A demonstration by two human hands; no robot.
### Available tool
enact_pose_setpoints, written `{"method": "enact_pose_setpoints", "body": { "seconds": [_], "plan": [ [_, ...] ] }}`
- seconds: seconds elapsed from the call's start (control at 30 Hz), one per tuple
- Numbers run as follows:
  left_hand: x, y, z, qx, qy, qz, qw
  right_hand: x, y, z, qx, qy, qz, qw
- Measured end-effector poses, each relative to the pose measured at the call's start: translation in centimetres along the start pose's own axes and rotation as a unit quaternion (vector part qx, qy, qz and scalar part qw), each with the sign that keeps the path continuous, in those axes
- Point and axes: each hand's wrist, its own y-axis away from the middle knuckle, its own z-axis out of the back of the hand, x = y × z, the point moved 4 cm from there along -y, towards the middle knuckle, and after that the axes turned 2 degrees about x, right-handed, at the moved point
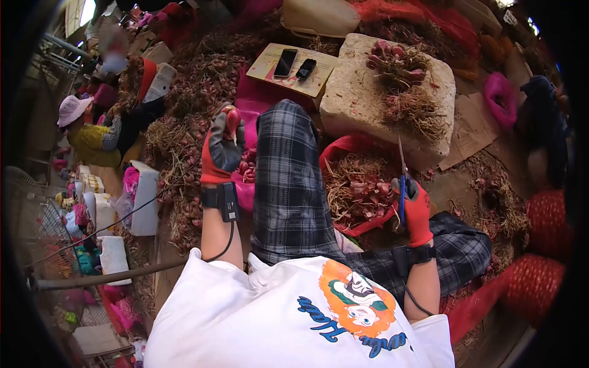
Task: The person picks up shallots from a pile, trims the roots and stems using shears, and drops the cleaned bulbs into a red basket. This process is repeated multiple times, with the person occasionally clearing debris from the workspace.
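Observation:
Red shallots (232, 121) are held in my left hand (222, 147), which wears a red and grey glove, its fingers wrapped round them. In my gloved right hand (412, 205) are scissors (402, 184) with blue handles, blades pointing up and away from me. Beside that hand, a red mesh bag (331, 149) holds dry roots and reddish skins. Beyond the scissors stands a pale foam block (353, 86), with a bunch of shallots (399, 58) and dry roots on top. More red shallots (247, 165) lie on pink mesh to the right of my left hand.
A phone (285, 63) and a small black device (305, 69) rest on a box (264, 67). Heaped shallots (196, 92) spread at the left. A person in a pink hat (75, 110) sits further left. Red mesh rolls (537, 282) lie at the right.

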Motion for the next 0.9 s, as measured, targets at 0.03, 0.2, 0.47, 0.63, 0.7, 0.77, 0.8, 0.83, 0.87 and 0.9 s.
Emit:
{"method": "enact_pose_setpoints", "body": {
  "seconds": [0.03,0.2,0.47,0.63,0.7,0.77,0.8,0.83,0.87,0.9],
  "plan": [
    [-1.2,-0.9,3.7,-0.075,-0.038,-0.019,0.996,0.1,-0.1,-0.2,-0.003,0.018,0.018,1.000],
    [-1.1,0.8,14.0,-0.143,-0.030,0.046,0.988,0.1,-0.3,-1.2,0.021,-0.003,0.019,1.000],
    [5.7,5.9,-7.2,0.185,0.178,0.180,0.950,-0.8,0.0,-1.8,0.081,-0.122,-0.025,0.989],
    [16.8,7.0,-12.4,0.302,0.107,0.155,0.935,2.3,0.9,-2.7,0.135,-0.333,-0.095,0.929],
    [20.0,8.7,-13.3,0.305,0.057,0.203,0.929,0.9,0.7,-3.4,0.119,-0.367,-0.090,0.918],
    [21.7,9.9,-14.1,0.306,0.029,0.221,0.925,0.3,0.7,-3.2,0.108,-0.365,-0.069,0.922],
    [22.2,10.2,-14.4,0.306,0.026,0.215,0.927,0.5,0.7,-2.9,0.105,-0.346,-0.050,0.931],
    [22.5,10.4,-14.5,0.305,0.022,0.207,0.929,0.8,0.7,-2.5,0.105,-0.326,-0.030,0.939],
    [22.6,10.4,-14.6,0.302,0.017,0.197,0.933,1.1,0.8,-2.1,0.092,-0.350,-0.050,0.931],
    [23.1,9.6,-14.2,0.295,0.065,0.186,0.935,1.8,0.9,-1.8,0.081,-0.374,-0.067,0.921]
  ]
}}
